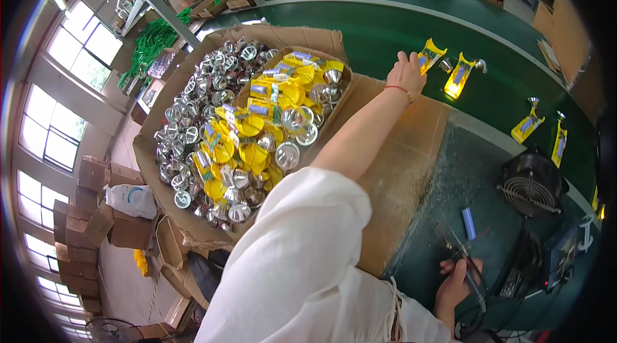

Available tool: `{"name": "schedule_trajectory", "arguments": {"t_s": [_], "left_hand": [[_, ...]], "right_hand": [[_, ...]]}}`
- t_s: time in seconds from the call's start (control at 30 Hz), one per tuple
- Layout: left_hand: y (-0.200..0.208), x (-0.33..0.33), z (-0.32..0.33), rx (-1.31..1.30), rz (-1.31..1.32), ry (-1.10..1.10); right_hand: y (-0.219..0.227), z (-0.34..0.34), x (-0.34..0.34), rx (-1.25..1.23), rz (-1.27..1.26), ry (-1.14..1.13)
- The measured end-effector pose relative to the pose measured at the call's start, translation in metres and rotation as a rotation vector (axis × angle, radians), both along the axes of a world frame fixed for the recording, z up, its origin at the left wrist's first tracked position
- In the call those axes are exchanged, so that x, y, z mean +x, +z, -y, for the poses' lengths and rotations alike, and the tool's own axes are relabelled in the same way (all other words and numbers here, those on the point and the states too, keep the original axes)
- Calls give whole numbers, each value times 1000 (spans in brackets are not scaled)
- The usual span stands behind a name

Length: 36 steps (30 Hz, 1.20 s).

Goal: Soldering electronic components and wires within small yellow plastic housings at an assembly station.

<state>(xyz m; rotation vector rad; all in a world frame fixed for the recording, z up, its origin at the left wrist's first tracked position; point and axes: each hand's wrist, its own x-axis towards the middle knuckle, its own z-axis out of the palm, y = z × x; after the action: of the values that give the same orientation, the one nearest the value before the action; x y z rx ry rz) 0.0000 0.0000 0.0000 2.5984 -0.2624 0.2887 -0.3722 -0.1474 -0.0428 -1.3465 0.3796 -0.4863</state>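
My left arm stretches over to the green belt, where my left hand (405, 76) closes at the left edge of a yellow plastic lamp housing (432, 54); its fingers partly cover the housing. Just right of it lies another yellow housing (459, 76) with a blue battery cell, glowing brightly at its lower end. Small silver reflector cups are beside both. Low on the right, my right hand (455, 284) grips a soldering iron (474, 279), its tip pointing up and away. A loose blue battery cell (468, 223) rests on the bench beyond that hand.
A large cardboard box (154, 179) on the left holds silver reflector cups and a smaller carton of yellow lamp assemblies (257, 118). More yellow housings (528, 126) lie farther right on the belt (366, 31). A black fan (530, 182) stands on the bench's right side.
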Motion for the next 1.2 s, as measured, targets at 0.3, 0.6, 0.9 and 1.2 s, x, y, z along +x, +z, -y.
{"name": "schedule_trajectory", "arguments": {"t_s": [0.3,0.6,0.9,1.2], "left_hand": [[-44,78,12,339,-154,202],[119,-1,-85,642,-51,-515],[113,-62,-252,432,-160,-269],[122,-53,-257,605,234,-138]], "right_hand": [[6,-8,11,-33,-105,-48],[-3,-5,10,-74,-26,-16],[-5,-8,9,-78,29,34],[2,-9,3,-97,49,-28]]}}
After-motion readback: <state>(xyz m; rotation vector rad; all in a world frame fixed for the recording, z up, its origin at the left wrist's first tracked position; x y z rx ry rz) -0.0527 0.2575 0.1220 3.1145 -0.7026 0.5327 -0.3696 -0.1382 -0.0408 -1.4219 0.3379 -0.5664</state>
